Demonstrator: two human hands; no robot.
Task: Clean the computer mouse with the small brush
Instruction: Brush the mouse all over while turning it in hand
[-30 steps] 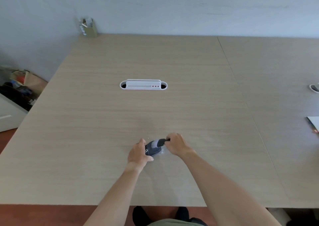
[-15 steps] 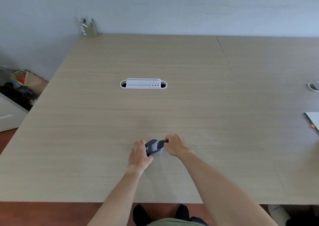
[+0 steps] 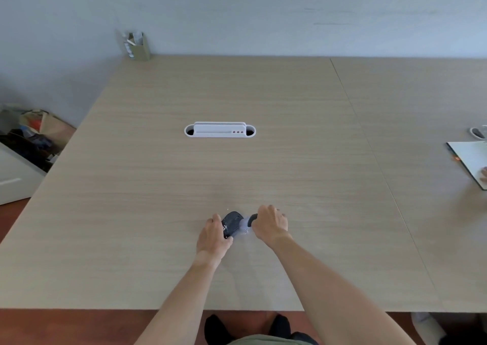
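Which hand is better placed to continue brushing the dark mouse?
The right hand. It already grips the small dark-handled brush, whose pale bristles lie against the dark computer mouse. The left hand is occupied steadying that mouse on the wooden table.

Dark mouse (image 3: 232,224) on table, pale-bristled brush (image 3: 249,221) touching it.

Your right hand (image 3: 271,224) pulled the brush (image 3: 249,222) off the top of the mouse (image 3: 232,223); a second ago its pale bristles lay across the mouse's back, and they ended at its right edge, blurred. Your left hand (image 3: 213,236) slid a touch nearer along the mouse's left side. Your head turned slightly right, so the notebook (image 3: 469,160) at the far right edge came further into view, and a fingertip (image 3: 484,174) appeared on it.
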